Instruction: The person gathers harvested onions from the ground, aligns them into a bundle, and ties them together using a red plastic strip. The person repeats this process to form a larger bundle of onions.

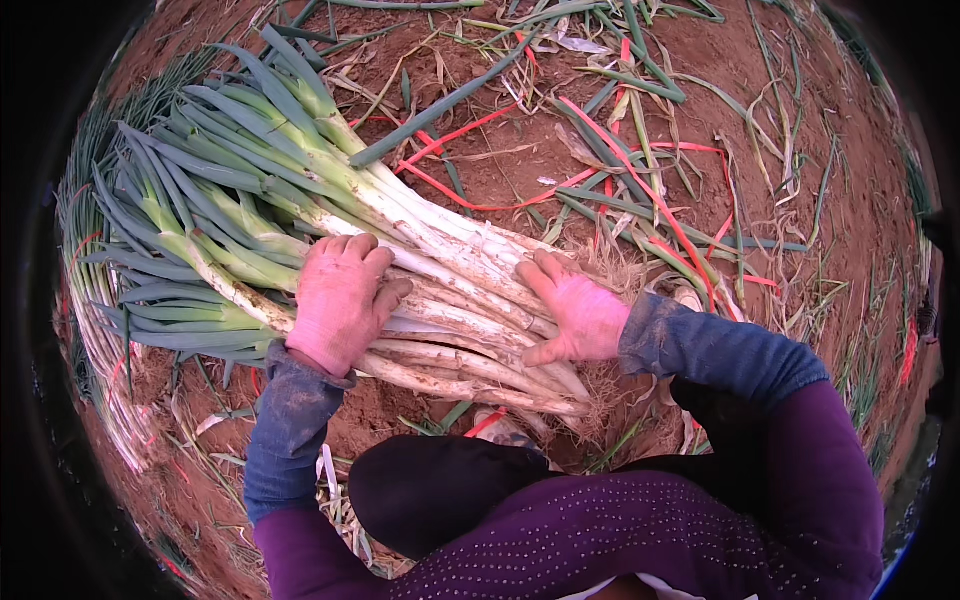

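In front of me lies a large heap of long green onions (457, 292), with green leaves to the left and white, soil-smeared shanks running right to stringy roots (626, 266). My left hand (341, 300), in a pink glove, is curled over the middle of the heap, where the shanks turn green; its fingertips are partly hidden among the stalks. Near the root end, my right hand (574, 311), gloved in pink too, rests on top of the shanks with its fingers and thumb spread apart. The undersides of the stalks are hidden.
Red plastic strapping (652, 187) crosses the brown soil (480, 165) beyond the heap, tangled with loose leaves. More green onions (105, 345) lie at the far left, with red ties around them. My knee (442, 487) is close below the heap.
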Motion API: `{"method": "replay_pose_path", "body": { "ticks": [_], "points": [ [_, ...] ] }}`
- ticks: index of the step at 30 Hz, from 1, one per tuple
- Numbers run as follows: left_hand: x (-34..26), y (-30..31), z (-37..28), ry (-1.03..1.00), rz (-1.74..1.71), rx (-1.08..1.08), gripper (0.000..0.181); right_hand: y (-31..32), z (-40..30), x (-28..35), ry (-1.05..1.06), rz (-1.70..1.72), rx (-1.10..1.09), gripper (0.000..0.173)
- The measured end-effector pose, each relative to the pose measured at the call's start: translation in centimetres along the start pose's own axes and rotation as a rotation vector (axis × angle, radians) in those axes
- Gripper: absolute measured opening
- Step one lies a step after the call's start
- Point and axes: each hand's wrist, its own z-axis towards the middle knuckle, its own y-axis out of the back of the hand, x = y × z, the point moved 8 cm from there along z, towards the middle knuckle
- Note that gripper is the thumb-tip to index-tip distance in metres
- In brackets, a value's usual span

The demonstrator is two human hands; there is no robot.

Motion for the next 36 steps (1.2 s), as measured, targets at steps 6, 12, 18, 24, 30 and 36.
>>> {"method": "replay_pose_path", "body": {
  "ticks": [6, 12, 18, 24, 30, 36],
  "points": [
    [-7.5, -0.8, -4.6, -0.406, -0.111, 0.231, 0.061, -1.0, -0.9, 1.5, -0.001, -0.051, 0.084, 0.126],
    [-7.1, 0.9, -3.6, -0.356, 0.022, 0.105, 0.031, -0.2, -1.1, 0.0, 0.149, 0.045, 0.118, 0.110],
    [-3.6, -2.7, 0.3, -0.186, 0.113, 0.144, 0.050, -0.5, -0.5, 0.2, 0.201, 0.045, 0.103, 0.084],
    [-4.8, -1.3, 2.2, -0.167, -0.096, -0.025, 0.056, -2.3, -1.7, 1.3, 0.049, -0.095, -0.029, 0.088],
    [-4.5, -5.3, 4.3, -0.149, 0.018, -0.089, 0.031, -3.7, -1.5, 2.2, 0.013, -0.125, -0.024, 0.082],
    [-9.4, -6.4, 4.4, -0.166, -0.114, -0.146, 0.036, -3.6, -1.2, 2.2, -0.018, -0.230, -0.020, 0.076]
  ]
}}
